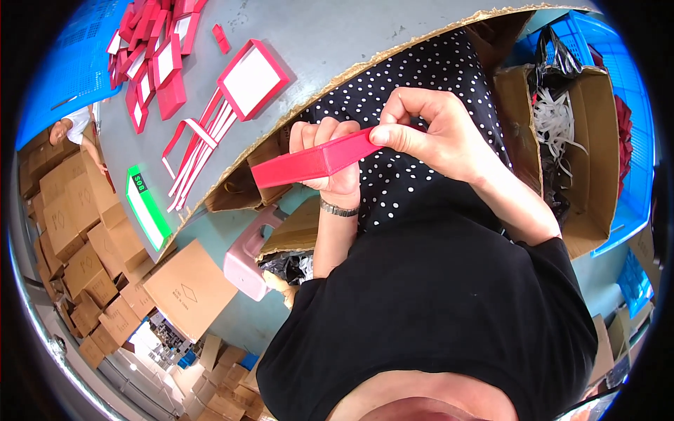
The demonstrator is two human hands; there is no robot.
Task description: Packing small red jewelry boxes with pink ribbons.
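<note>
Left hand: the left hand (330,158) is closed in a fist around a red box piece (316,163), fingers curled over its upper edge, a metal watch band (338,208) on the wrist.
Right hand: the right hand (428,130) pinches the near end of the same piece — thumb and forefinger pressed on its top edge, the other fingers folded.
Red box piece: a long, shallow red cardboard part, held in the air in front of the polka-dot skirt (428,77), off the bench and just beside its ragged cardboard-lined edge.
Bench: a grey bench (316,35) carries a red-framed white tray (253,77) near its edge, with loose red-and-white strips (200,144) beside it.
Far corner of the bench: a heap of red box parts (151,49).
Beside the bench: a green tablet-like display (146,205) — hanging at the bench edge.
Right side: an open cardboard carton (597,140) holding white shredded paper (554,123).
Floor: stacked brown cartons (84,252) and a pink stool (247,256).
</note>
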